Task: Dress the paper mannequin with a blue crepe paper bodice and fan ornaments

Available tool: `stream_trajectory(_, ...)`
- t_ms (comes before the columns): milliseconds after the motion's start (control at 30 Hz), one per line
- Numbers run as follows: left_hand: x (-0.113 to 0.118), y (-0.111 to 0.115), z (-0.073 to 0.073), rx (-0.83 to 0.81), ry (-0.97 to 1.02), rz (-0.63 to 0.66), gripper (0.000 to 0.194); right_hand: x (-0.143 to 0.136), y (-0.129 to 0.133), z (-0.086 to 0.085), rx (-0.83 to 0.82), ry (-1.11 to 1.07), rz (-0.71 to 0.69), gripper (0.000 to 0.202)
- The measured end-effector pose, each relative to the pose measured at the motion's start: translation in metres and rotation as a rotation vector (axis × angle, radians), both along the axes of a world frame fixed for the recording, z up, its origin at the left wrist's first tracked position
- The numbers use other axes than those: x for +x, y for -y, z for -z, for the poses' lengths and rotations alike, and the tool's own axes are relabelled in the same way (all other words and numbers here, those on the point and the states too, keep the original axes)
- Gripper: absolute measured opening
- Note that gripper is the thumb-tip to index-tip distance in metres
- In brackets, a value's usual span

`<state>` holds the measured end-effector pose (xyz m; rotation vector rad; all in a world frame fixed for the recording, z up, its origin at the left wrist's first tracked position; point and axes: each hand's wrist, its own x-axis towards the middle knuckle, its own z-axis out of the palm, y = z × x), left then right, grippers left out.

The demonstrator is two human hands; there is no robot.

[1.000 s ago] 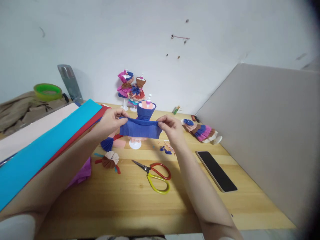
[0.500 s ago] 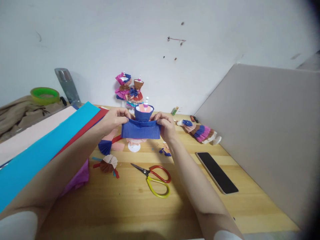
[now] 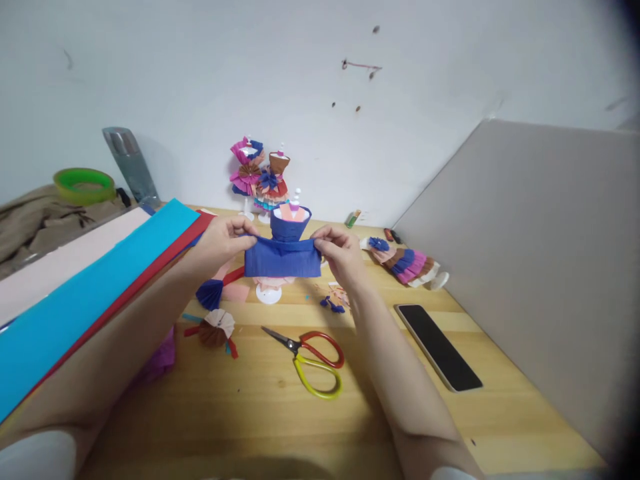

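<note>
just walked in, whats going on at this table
A person's left hand and right hand pinch a blue paper-like strip at opposite ends of its upper edge, holding it before a small mannequin in a blue bodice. Metal scissors with red and yellow handles lie on the wooden table.

Adds up to two hands (image 3: 345, 252), one blue strip (image 3: 283, 261), four dressed mannequins (image 3: 288, 228), two paper fans (image 3: 211, 293), one pair of scissors (image 3: 292, 345), one phone (image 3: 439, 348), one bottle (image 3: 133, 167) and one roll of tape (image 3: 83, 195)
</note>
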<state>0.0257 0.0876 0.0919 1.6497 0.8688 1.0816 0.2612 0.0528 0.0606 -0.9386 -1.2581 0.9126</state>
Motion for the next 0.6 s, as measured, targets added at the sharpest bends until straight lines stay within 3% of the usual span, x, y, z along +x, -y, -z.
stream_trajectory(233,-0.013,0.011,-0.007,-0.11,-0.152,-0.054,0.009,0.01,0.021,-0.013,-0.027,0.244,-0.005,0.016)
stream_trajectory(367,-0.019,0.021,-0.012,-0.174,-0.192,-0.059,0.008,0.008,0.035,-0.016,-0.127,0.323,-0.021,0.017)
stream_trajectory(500,-0.021,0.03,-0.015,-0.263,-0.224,0.015,0.007,0.007,0.046,-0.02,-0.225,0.272,-0.106,0.019)
stream_trajectory(600,-0.02,0.029,-0.013,-0.216,-0.181,0.087,0.008,0.008,0.048,-0.023,-0.203,0.232,-0.147,0.017)
